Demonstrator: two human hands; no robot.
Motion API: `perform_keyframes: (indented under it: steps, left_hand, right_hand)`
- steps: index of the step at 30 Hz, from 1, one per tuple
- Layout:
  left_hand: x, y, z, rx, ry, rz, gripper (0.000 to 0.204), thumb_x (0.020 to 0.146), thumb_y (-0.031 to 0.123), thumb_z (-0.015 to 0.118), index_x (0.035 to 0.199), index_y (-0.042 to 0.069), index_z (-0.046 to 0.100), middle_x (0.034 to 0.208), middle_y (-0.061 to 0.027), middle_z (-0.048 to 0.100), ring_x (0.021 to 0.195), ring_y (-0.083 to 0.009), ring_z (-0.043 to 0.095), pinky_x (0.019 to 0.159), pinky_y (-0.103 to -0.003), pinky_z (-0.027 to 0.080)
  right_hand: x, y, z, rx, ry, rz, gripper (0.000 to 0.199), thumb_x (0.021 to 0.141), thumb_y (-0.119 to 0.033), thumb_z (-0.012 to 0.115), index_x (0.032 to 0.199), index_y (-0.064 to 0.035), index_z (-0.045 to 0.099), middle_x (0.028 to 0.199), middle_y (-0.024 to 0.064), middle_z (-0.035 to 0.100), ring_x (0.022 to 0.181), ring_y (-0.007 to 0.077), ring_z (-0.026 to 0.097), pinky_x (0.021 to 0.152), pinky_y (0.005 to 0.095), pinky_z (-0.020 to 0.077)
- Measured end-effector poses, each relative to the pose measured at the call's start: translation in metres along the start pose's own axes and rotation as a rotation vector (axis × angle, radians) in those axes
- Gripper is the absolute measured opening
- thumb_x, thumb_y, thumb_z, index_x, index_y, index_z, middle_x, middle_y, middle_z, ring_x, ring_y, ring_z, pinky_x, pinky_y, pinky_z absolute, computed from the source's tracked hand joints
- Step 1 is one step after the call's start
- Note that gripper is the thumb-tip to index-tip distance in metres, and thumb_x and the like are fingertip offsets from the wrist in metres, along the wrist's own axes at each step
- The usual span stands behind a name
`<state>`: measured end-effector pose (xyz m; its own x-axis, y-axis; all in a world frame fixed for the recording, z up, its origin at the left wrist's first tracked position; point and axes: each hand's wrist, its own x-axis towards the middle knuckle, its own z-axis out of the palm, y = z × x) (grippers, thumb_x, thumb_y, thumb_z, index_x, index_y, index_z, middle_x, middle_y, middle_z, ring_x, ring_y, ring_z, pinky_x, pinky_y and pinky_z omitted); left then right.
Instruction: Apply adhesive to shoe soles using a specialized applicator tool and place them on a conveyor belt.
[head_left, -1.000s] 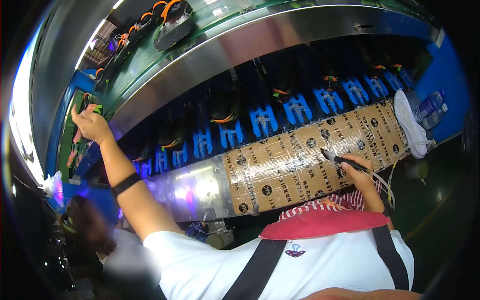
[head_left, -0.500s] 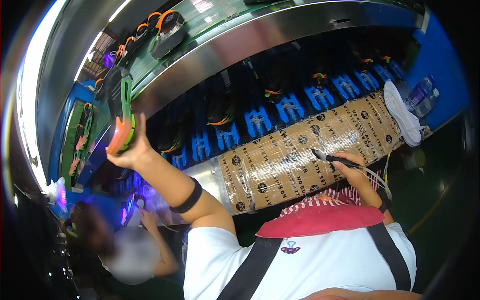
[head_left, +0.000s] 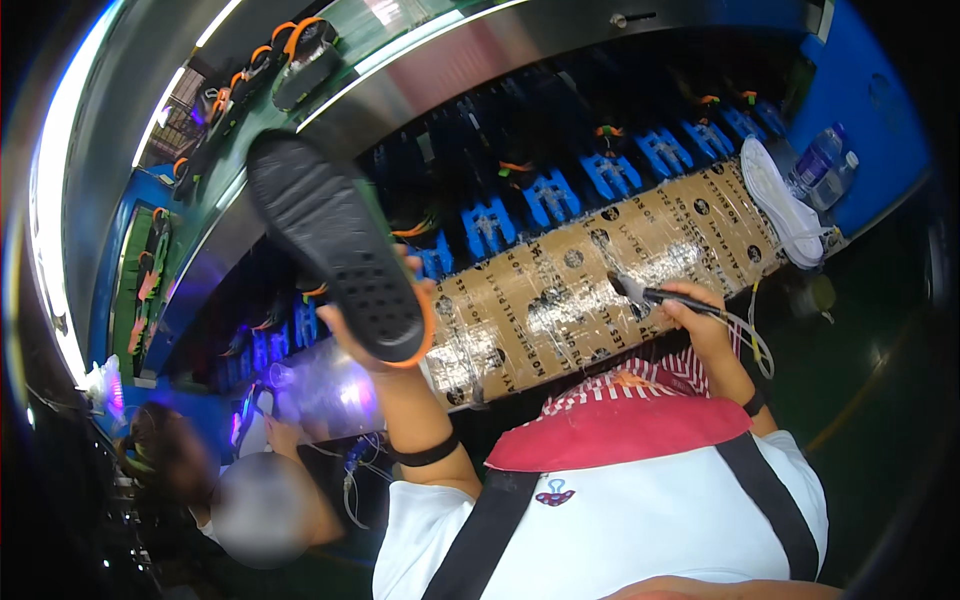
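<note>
My left hand point(head_left: 345, 335) grips a black shoe point(head_left: 340, 235) by its heel end, which has an orange edge. The shoe is held up over the left part of the workbench, its dark sole turned toward me and its toe pointing up and away. Fingers show on both sides of the heel; the palm is hidden behind it. In my right hand point(head_left: 697, 312) is a brush point(head_left: 655, 294) with a black handle and a thin pale tube point(head_left: 752, 338) trailing from it. The brush tip is over the cardboard-covered bench top point(head_left: 540, 320), well apart from the shoe.
Behind the bench runs a row of blue racks point(head_left: 552, 197) with dark shoes on them. Higher up, a green conveyor point(head_left: 375, 45) carries orange-trimmed shoes point(head_left: 308, 62). A white sole-shaped piece point(head_left: 778, 205) and bottles point(head_left: 818, 160) are at right. Another person point(head_left: 265, 510) works at left.
My left hand has brought the shoe from beside the conveyor down and rightward, turning its sole toward me. The brush stays in my right hand over the bench, nearly in place.
</note>
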<state>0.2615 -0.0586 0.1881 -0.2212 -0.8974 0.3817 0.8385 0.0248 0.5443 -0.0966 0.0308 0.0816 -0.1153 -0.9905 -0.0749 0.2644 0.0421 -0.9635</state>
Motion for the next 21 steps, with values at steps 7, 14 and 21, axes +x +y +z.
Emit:
perform_keyframes:
  steps: [7,14,21]
  left_hand:
    - [-0.049,-0.102,0.008,-0.158,0.237,-0.328,0.069,0.084,0.052,0.041,0.129,0.002,0.035,0.116,-0.0235,0.047,0.104,-0.0356,0.051,0.079,-0.046,0.050]
    - [-0.068,-0.169,-0.002,-0.342,0.222,-0.557,0.061,0.091,0.050,0.027,0.128,0.003,0.038,0.116,-0.0189,0.052,0.104,-0.0362,0.053,0.077,-0.042,0.053]
    - [-0.088,-0.199,0.012,-0.355,0.412,-0.695,0.052,0.089,0.048,0.038,0.126,0.010,0.044,0.121,-0.0083,0.052,0.110,-0.0231,0.052,0.094,-0.037,0.041]
  right_hand:
    - [-0.001,-0.035,-0.001,0.080,0.059,-0.072,0.019,0.077,-0.004,0.062,0.095,0.0011,0.061,0.075,0.0076,0.064,0.062,0.0078,0.059,0.057,0.0170,0.0459]
    - [-0.008,-0.080,0.039,-0.198,-0.178,-0.257,0.014,0.075,-0.005,0.064,0.086,0.0014,0.062,0.074,0.0018,0.061,0.064,0.0039,0.054,0.055,0.0189,0.0408]
    - [0.005,-0.086,0.066,-0.706,-0.071,-0.784,0.018,0.066,-0.006,0.066,0.082,-0.0012,0.061,0.067,0.0096,0.059,0.056,0.0208,0.058,0.053,0.0279,0.0440]
